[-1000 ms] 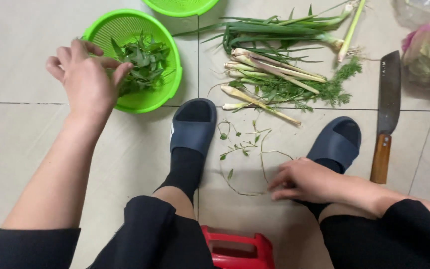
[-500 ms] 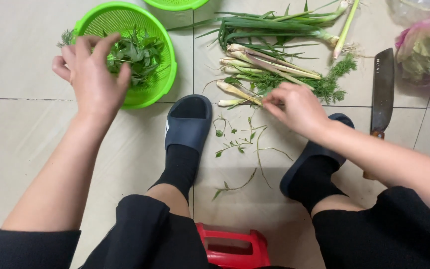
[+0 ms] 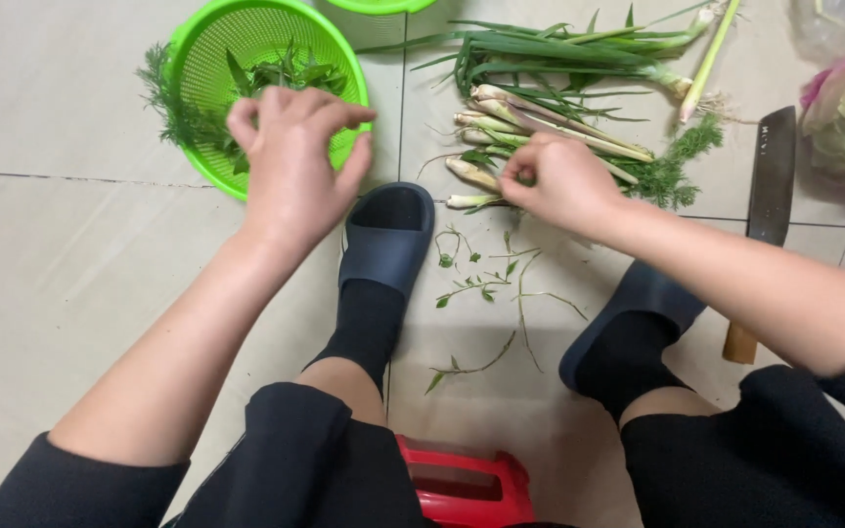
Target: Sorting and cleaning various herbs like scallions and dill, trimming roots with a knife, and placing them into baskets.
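Left hand (image 3: 295, 166) hovered over the green basket (image 3: 209, 59) of leafy herbs (image 3: 286, 73), fingers loosely curled, holding nothing visible. Right hand (image 3: 564, 181) pinched into the lemongrass stalks (image 3: 540, 122) on the floor, cleaver (image 3: 770, 196) lying nearby.

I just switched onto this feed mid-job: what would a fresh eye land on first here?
The bright green colander at top left stands out, holding leafy herbs, with the left hand hovering at its rim. To the right, the right hand reaches into a pile of green onions and lemongrass stalks spread on the tiled floor. A cleaver with a wooden handle lies at the far right.
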